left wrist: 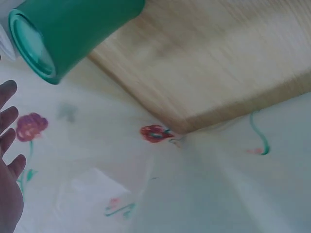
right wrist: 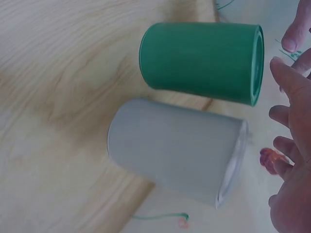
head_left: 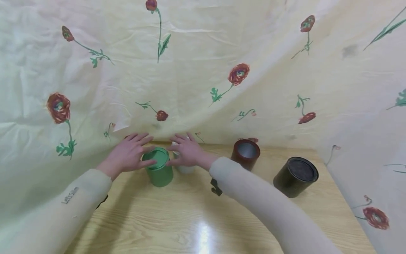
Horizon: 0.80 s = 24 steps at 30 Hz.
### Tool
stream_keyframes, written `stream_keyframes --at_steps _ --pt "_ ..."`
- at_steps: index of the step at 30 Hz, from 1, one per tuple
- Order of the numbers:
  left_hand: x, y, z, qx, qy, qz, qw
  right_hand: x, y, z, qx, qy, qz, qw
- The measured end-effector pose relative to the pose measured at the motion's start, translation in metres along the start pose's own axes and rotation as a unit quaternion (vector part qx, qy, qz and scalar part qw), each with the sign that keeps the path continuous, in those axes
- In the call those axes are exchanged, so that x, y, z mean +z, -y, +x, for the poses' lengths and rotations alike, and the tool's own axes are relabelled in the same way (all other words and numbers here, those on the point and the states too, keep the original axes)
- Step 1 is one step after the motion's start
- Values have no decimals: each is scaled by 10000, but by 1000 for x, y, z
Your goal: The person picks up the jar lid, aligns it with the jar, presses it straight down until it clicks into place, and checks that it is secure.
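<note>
A green can (head_left: 161, 175) with a rimmed top stands near the back edge of the table. Close beside it on the right is a white-grey can (right wrist: 175, 150), mostly hidden behind a hand in the head view. My left hand (head_left: 131, 151) hovers at the left of the green can's top, its fingers spread and holding nothing. From the other side my right hand (head_left: 187, 151) reaches over the white-grey can, fingers also spread. In the right wrist view, that hand's fingers are apart from both cans, just beyond their tops.
A dark red can (head_left: 243, 163), its top showing a grey inside, stands right of the hands. Farther right is a black can (head_left: 291, 185). Flower-printed cloth (head_left: 196, 63) hangs behind and at both sides of the wooden table (head_left: 165, 218).
</note>
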<state>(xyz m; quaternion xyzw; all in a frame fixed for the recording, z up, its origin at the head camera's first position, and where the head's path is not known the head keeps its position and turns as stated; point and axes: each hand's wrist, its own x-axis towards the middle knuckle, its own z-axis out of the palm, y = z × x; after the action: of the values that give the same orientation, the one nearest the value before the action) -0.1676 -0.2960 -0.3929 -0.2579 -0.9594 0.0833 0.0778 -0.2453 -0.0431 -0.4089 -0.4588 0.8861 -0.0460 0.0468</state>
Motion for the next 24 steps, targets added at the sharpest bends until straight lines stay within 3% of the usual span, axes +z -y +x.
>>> stream_keyframes --at_steps 14,24 --pt "-29 -27 28 560 20 125 9984 -33 -27 -55 -64 214 -16 9997" --pt "-36 -46 44 726 58 99 9973 -43 -50 -96 -61 -156 241 9996"
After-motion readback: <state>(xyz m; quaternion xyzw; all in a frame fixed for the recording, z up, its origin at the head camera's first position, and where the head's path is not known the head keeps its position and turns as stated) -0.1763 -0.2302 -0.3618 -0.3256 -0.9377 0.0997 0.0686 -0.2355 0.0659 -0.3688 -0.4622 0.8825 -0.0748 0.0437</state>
